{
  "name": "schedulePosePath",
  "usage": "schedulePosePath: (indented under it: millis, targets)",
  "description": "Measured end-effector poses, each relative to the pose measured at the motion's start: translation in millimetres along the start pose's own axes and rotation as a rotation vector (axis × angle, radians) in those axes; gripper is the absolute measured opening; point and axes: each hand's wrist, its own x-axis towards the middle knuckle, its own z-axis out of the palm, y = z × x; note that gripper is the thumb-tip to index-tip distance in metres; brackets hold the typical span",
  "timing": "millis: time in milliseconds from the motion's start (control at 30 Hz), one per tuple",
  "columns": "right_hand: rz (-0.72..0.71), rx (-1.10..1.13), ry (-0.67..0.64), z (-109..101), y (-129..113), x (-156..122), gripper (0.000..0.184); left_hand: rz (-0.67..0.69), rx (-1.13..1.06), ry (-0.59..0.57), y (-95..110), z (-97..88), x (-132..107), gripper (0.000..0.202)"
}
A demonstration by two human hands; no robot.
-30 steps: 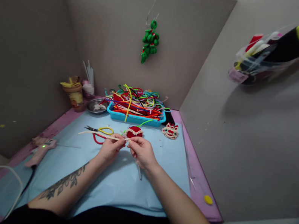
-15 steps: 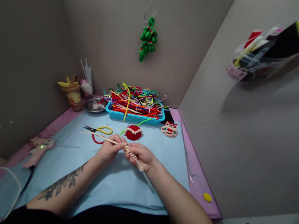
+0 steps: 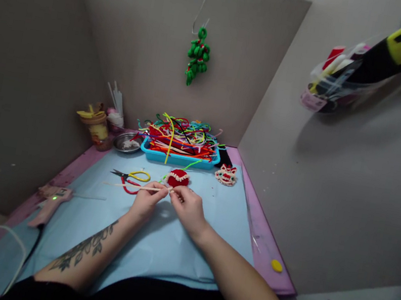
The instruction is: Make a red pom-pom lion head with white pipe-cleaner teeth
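A cream pipe cleaner [image 3: 144,188] is pinched between the fingertips of my left hand [image 3: 148,199], and its loose end sticks out to the left. My right hand [image 3: 188,210] is closed on the other end of it, its fingertips almost touching the left ones. The coiled part and the thin pale rod are mostly hidden by the right hand. Just beyond the hands lies a red round pipe-cleaner piece [image 3: 178,175] with a wavy cream edging. Scissors [image 3: 130,175] with one yellow and one red handle rest beside my left hand.
A blue tray [image 3: 179,160] heaped with coloured pipe cleaners stands at the back, beside a metal bowl [image 3: 127,143]. At left lies a pink glue gun [image 3: 50,207] with its cord. A red and cream lion-face piece [image 3: 226,175] lies right; a yellow disc [image 3: 276,265] sits near the edge.
My right hand has turned over, palm more downward, covering the coil and rod that showed before. The pipe cleaner's loose end has dropped slightly. My left hand keeps its pinch.
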Motion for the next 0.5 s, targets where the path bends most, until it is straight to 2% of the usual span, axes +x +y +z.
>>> schedulePosePath:
  millis: [167,333,500]
  targets:
    - [0.379,0.44,-0.109,0.8,-5.3,5.6,0.023,-0.019,-0.046,-0.03,1.1,1.1,-1.2,0.028]
    - [0.558,0.759,-0.217,1.7,-5.7,8.0,0.031,-0.066,-0.149,-0.05,5.5,4.5,-3.9,0.032]
    - [0.711,0.99,-0.426,1.3,1.2,7.7,0.032,-0.104,-0.241,-0.113,9.4,6.1,-7.5,0.033]
